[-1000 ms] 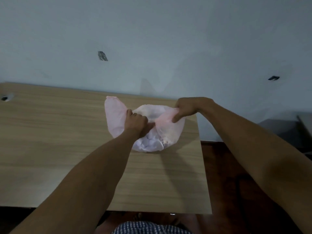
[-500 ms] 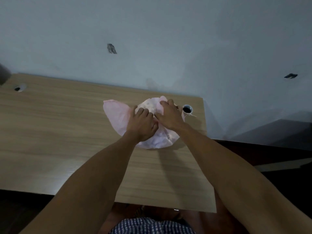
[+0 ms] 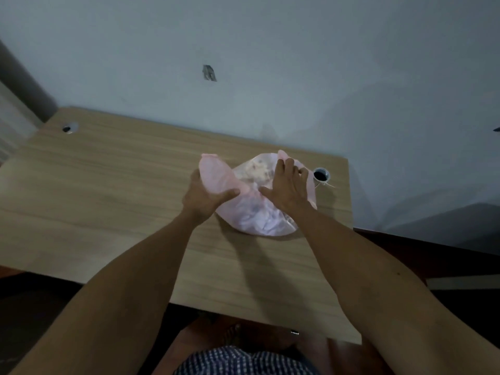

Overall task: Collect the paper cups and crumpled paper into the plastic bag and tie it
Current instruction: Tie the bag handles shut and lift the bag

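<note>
At the desk's [image 3: 108,190] far left corner a cable hole [image 3: 69,128] is showing. Right of centre, the left hand [image 3: 206,194] is gripping one pink handle flap of the plastic bag [image 3: 257,215], thumb closed over the flap, which is sticking up and away. The bag is sitting on the desk toward its far right side, bulging, with pale crumpled paper [image 3: 258,170] and whitish contents showing through the film; individual cups cannot be made out. The right hand [image 3: 288,186] is lying over the bag's top, fingers curled round the second handle flap, whose tip is poking up beyond them. Just beside the bag, a second cable hole [image 3: 321,175] is lying open.
</note>
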`<state>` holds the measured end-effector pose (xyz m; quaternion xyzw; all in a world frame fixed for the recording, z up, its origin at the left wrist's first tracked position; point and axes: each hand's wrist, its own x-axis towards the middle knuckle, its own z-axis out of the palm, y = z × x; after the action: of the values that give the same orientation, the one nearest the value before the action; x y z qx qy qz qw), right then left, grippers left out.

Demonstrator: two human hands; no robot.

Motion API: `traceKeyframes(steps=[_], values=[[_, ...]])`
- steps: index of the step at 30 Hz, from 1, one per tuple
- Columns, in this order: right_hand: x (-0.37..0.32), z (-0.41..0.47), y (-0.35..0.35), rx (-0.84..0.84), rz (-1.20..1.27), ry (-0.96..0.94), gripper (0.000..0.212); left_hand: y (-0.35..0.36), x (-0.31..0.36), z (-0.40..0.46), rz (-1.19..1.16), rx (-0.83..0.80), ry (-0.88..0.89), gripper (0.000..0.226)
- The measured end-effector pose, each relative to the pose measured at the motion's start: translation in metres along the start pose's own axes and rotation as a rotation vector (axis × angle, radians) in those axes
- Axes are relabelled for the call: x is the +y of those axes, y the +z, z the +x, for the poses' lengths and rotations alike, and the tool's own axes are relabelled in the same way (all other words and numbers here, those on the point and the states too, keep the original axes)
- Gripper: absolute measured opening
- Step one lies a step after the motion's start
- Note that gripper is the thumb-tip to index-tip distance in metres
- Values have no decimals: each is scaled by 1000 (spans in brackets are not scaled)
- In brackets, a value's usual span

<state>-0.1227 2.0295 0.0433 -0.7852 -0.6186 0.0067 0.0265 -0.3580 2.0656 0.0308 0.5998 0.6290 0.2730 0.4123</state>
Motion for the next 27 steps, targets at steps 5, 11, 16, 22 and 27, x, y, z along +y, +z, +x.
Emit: traceKeyframes(steps=[5,11,16,22,27], values=[[2,-7,4,20,-23,36,108,23,31,2,135,43,312,64],[-2,-18,18,-29,-6,63,76,61,84,-2,164,-110,590,17],[0,-21,16,-52,32,60,67,79,90,-5,104,-30,529,31],[16,-12,-13,40,334,84,53,72,93,-6,291,8,637,26],[29,3,-50,321,418,69,55,61,116,-6,191,117,583,17]])
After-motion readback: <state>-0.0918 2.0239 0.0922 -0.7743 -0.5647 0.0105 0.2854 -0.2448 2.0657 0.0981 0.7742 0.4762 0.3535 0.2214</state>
